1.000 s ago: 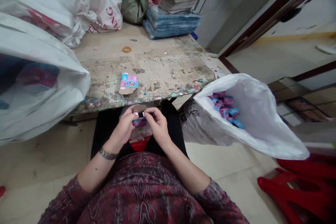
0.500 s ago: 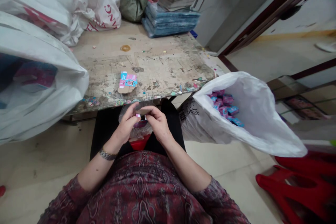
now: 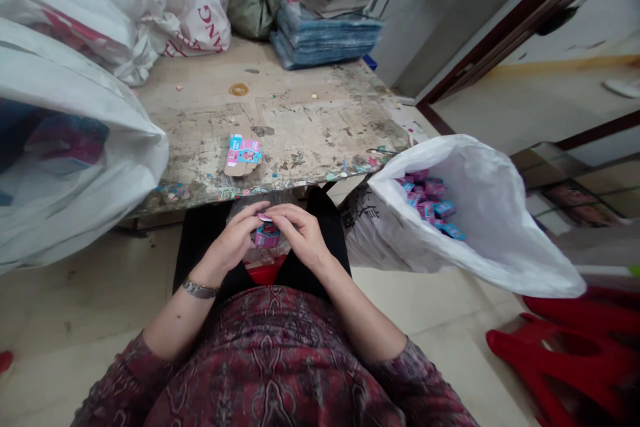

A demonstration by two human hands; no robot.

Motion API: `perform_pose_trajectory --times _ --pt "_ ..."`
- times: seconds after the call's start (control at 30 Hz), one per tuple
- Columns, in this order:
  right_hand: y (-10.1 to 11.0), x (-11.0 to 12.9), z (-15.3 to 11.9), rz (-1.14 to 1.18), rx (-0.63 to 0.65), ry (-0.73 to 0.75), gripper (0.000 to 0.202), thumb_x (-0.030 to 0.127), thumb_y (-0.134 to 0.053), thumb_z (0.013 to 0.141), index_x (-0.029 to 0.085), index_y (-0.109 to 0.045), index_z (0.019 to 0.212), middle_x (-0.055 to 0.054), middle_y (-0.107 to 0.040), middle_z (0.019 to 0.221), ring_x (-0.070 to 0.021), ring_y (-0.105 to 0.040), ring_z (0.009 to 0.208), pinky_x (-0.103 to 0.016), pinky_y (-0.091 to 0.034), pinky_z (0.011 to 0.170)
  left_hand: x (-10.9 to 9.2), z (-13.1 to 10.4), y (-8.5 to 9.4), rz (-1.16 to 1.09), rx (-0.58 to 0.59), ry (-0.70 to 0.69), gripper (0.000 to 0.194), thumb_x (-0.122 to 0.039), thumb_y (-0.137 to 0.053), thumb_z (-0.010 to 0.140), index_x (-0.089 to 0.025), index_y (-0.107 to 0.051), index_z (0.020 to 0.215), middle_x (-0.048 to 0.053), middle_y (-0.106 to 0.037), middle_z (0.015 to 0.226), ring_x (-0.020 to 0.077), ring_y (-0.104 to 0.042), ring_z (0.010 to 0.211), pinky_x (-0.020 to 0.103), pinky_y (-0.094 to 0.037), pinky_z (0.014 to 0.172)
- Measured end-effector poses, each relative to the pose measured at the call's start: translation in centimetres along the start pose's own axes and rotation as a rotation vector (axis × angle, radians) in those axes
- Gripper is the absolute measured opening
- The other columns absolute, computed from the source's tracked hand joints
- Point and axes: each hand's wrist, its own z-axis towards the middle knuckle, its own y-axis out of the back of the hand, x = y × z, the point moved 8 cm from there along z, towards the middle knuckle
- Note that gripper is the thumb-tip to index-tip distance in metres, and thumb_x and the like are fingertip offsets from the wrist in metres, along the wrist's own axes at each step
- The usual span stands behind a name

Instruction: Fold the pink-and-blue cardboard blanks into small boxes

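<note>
A small pink and blue box is between my hands, over my lap and in front of the table edge. My left hand holds its left side, fingers closed round it. My right hand has its fingers together at the top of the box, by a pale pink flap; they partly cover it. On the table, near the front edge, lies a flat unfolded pink and blue carton with brown cardboard flaps. A clear plastic bag shows partly beneath my hands.
The worn table bears a tape ring and a blue wrapped stack. A large white sack stands left. An open white sack with several small boxes stands right, near red stools.
The box between my hands has turned, so its pink and blue printed face now shows below my fingers. My right fingers have moved over its top.
</note>
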Motion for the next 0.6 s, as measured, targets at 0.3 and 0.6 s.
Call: perform_pose_trajectory --times 0.3,0.6 --pt "0.6 -0.9 -0.1 -0.051 -0.042 -0.074 0.019 0.029 -0.061 0.095 0.028 -0.080 0.098 -0.002 -0.080 0.101 -0.0191 -0.075 0.096 -0.034 -0.059 0.091 -0.5 0.2 0.1 0.155 0.049 -0.101 0.044 -0.015 -0.081 0.071 -0.022 -0.075 0.114 0.005 -0.074 0.111 0.0173 -0.066 0.091 0.027 -0.052 0.080" --pt "1.0 -0.7 -0.6 -0.150 -0.122 -0.074 0.019 0.027 -0.064 0.092 0.028 -0.079 0.104 -0.002 -0.080 0.104 -0.0207 -0.075 0.095 -0.035 -0.059 0.090 -1.2 -0.1 -1.2 0.165 0.144 -0.177 0.037 -0.014 -0.079 0.073 -0.022 -0.077 0.109 0.004 -0.075 0.113 0.0211 -0.065 0.109 0.031 -0.048 0.098"
